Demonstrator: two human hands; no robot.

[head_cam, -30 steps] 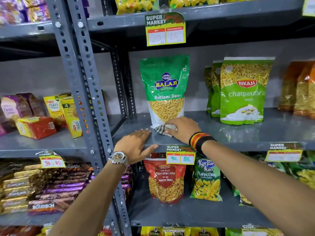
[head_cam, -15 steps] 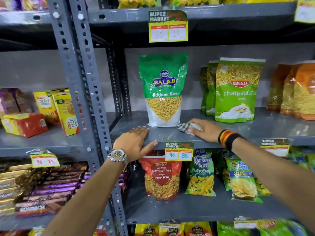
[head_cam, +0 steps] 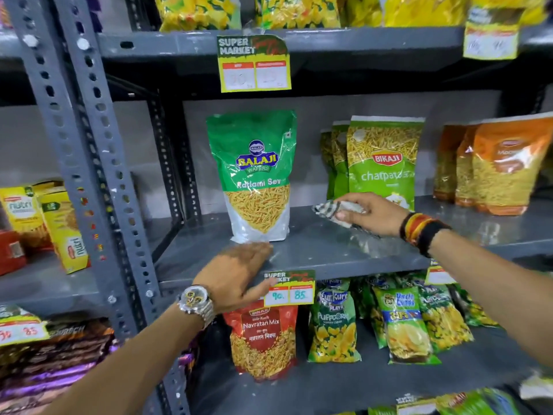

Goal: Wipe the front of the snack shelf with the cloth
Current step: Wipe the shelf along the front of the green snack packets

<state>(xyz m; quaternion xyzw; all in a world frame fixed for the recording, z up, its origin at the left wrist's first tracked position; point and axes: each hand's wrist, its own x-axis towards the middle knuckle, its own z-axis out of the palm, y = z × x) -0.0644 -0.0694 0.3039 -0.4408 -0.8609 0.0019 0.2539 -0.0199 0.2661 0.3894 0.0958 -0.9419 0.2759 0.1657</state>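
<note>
The grey metal snack shelf runs across the middle of the view. My right hand presses a striped grey-and-white cloth onto the shelf top, in front of the green Bikaji chatpata bag. Flat on the shelf's front edge lies my left hand, fingers spread, just below the green Balaji Ratlami Sev bag. That hand wears a silver watch and holds nothing.
Orange snack bags stand at the right of the shelf. A price tag hangs on the front edge beside my left thumb. A perforated grey upright stands at left. Below are Navratan Mix and Puffcorn bags.
My right hand has slid the cloth rightward along the shelf, from in front of the Balaji bag to in front of the Bikaji bag. My left hand stays on the front edge.
</note>
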